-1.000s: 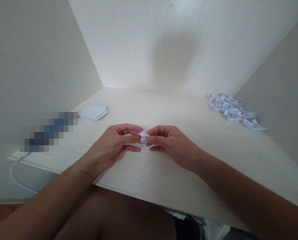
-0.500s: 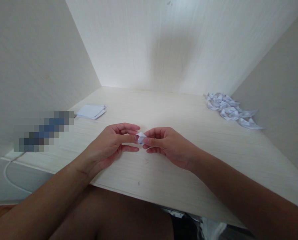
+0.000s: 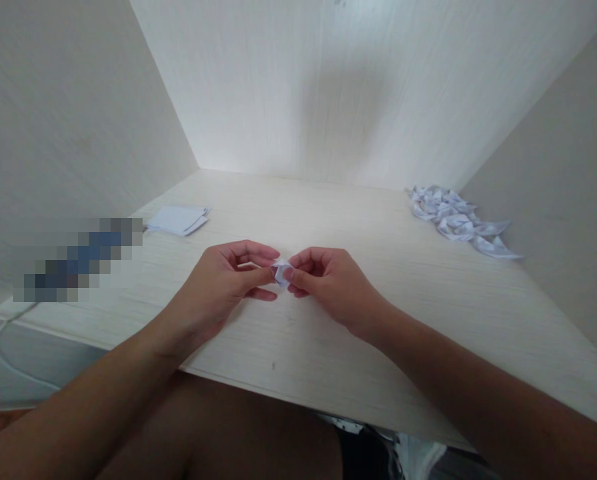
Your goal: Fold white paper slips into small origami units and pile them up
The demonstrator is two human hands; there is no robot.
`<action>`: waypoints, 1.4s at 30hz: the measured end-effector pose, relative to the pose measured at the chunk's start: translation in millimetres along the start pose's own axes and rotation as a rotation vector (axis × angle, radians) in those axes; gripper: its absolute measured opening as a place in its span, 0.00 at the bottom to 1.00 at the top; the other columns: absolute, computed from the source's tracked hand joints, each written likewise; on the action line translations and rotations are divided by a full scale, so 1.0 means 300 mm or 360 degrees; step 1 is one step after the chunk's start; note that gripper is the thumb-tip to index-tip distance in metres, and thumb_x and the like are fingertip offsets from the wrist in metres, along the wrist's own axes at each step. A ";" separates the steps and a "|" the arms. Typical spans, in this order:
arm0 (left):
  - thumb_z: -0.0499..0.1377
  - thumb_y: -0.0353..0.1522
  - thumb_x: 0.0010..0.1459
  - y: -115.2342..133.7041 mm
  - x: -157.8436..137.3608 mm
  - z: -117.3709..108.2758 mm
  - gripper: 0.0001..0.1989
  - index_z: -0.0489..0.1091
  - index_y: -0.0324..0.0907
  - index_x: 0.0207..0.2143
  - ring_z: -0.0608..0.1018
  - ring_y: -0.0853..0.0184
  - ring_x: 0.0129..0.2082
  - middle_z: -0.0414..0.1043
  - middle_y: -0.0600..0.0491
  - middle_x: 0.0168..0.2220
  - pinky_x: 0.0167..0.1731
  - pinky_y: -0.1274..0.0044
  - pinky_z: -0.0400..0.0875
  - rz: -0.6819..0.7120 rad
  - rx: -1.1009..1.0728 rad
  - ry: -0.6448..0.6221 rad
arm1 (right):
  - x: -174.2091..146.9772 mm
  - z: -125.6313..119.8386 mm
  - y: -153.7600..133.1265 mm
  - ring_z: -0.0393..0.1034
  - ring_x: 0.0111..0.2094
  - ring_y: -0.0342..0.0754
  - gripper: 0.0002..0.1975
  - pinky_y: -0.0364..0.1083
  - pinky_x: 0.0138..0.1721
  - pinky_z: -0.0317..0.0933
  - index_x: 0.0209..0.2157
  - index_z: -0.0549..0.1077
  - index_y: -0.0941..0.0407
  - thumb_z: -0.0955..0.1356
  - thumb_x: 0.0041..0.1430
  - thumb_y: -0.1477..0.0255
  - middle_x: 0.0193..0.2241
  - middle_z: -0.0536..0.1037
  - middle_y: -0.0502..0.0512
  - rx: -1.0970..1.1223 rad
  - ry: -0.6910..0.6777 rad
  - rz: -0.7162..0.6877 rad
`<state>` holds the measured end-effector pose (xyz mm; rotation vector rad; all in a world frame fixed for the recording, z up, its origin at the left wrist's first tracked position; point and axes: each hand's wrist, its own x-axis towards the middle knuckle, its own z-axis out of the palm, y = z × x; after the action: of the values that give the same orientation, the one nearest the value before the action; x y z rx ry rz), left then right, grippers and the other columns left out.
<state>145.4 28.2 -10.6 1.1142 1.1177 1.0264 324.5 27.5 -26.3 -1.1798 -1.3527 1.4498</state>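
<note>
A small piece of folded white paper (image 3: 281,273) is held between both hands, just above the middle of the desk. My left hand (image 3: 235,270) pinches its left side with thumb and fingers, the lower fingers stretched out beneath. On the other side, my right hand (image 3: 325,277) grips the paper, its thumb pressed on the near face and the other fingers curled behind. The fingertips hide part of the paper, so its full shape cannot be made out.
Folded white paper pieces (image 3: 453,217) lie heaped at the back right. A stack of flat white paper sheets (image 3: 177,219) rests at the left, beside a blurred-out object (image 3: 85,257) with a white cable (image 3: 1,347). Pale panels enclose the desk (image 3: 278,340) on three sides.
The right thumb has shifted further onto the paper and the right fingers have curled in more. The paper is turned slightly. The view has shifted a little.
</note>
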 end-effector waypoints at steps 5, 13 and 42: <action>0.77 0.35 0.43 -0.004 -0.002 0.008 0.15 0.79 0.40 0.32 0.82 0.67 0.28 0.79 0.53 0.30 0.28 0.77 0.81 0.0148 0.0027 0.0063 | -0.002 0.002 -0.006 0.71 0.28 0.44 0.05 0.45 0.31 0.64 0.32 0.79 0.57 0.75 0.57 0.70 0.27 0.80 0.53 -0.0291 0.0157 -0.0263; 0.77 0.33 0.42 -0.005 0.002 0.007 0.15 0.79 0.39 0.31 0.82 0.68 0.28 0.80 0.53 0.29 0.31 0.77 0.82 0.0114 -0.0078 0.0044 | 0.016 -0.019 -0.004 0.72 0.30 0.43 0.08 0.45 0.35 0.68 0.33 0.80 0.57 0.77 0.53 0.68 0.30 0.82 0.53 0.0008 -0.0090 -0.0247; 0.75 0.33 0.46 0.004 -0.023 0.068 0.11 0.80 0.42 0.32 0.83 0.65 0.32 0.80 0.55 0.28 0.34 0.77 0.79 0.0541 0.0331 0.0322 | -0.035 0.002 -0.028 0.75 0.30 0.47 0.08 0.48 0.36 0.66 0.33 0.81 0.55 0.72 0.63 0.66 0.30 0.83 0.54 -0.0722 0.0404 -0.0696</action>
<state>164.4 18.7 -6.8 1.4248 1.2428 1.3330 326.2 18.0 -16.9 -1.1960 -1.6754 0.6803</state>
